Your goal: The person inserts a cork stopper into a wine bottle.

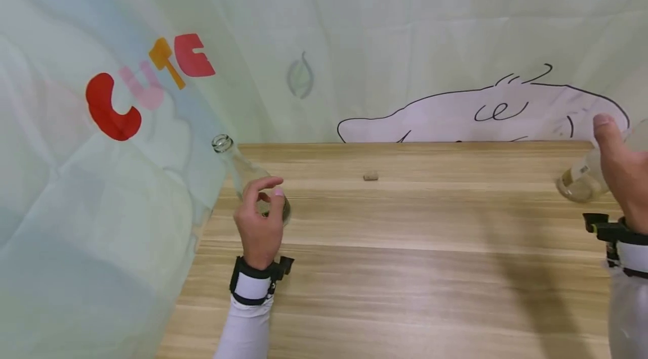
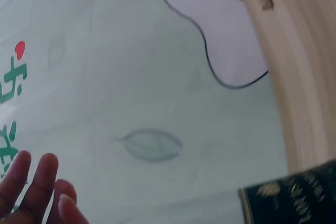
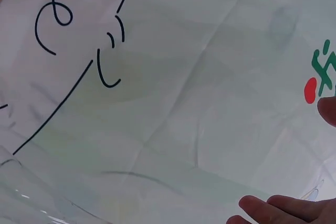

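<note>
Cork (image 1: 371, 176) is lying on its side on the wood-grain table (image 1: 405, 280), near the back edge and between our two hands. Toward the table's left end, a clear glass bottle (image 1: 245, 170) is standing with its mouth upward, and we are holding our left hand (image 1: 260, 224) in front of its lower part, thumb and forefinger curving with a gap between their tips, gripping nothing. From the left wrist, we are seeing a dark green label (image 2: 289, 198) with gold print, apart from those loose fingers (image 2: 44, 179). On the right, we are stretching out our right hand (image 1: 628, 173) before a second bottle (image 1: 587, 176), thumb and fingers spread and clasping nothing; whether they are touching the glass, we cannot tell. Black-and-white straps (image 1: 253, 286) are circling both wrists. Behind the table, a pale green cloth (image 1: 354, 66) is hanging, showing colourful letters (image 1: 113, 108) spelling CUTE and a black line drawing (image 1: 501, 111).
</note>
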`<state>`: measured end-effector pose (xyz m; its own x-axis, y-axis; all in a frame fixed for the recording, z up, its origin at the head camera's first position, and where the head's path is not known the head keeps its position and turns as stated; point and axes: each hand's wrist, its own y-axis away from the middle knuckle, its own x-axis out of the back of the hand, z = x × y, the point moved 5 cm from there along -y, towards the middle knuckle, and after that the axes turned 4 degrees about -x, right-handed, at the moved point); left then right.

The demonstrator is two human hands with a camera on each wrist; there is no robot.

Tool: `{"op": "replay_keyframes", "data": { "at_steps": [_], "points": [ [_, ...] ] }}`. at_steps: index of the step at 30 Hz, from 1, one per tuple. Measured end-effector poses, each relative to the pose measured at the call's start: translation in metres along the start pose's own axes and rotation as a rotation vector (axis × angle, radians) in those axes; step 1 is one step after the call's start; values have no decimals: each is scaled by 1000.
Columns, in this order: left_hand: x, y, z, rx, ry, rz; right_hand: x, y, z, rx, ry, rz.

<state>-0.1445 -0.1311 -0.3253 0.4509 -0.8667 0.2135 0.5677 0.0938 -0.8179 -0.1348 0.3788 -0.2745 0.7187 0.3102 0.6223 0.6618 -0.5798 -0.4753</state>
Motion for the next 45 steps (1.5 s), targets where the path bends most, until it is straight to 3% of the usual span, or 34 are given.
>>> {"op": "replay_keyframes", "data": {
  "at_steps": [4,7,10,17,21,29,35,40,45],
  "points": [
    [16,-6,-8,5,-15,156,-1,6,-11,133,-31,76],
    [25,-9,-18,27,-26,260,-9,10,-10,95,-47,37],
    [29,-10,-31,78,-21,293,-20,13,-7,87,-54,10],
    [22,-8,-71,296,32,151,-33,16,-10,301,-158,82],
    [14,-5,-89,386,60,81,-38,21,-11,316,-170,75],
    [10,0,-104,423,16,87,-46,28,-8,302,-194,33],
    [10,9,-123,432,0,104,-50,30,-4,278,-202,13],
    [7,9,-122,423,-6,104,-47,33,-10,267,-215,23],
    [-4,2,-92,416,51,66,-40,39,-19,251,-235,38]
  ]
}}
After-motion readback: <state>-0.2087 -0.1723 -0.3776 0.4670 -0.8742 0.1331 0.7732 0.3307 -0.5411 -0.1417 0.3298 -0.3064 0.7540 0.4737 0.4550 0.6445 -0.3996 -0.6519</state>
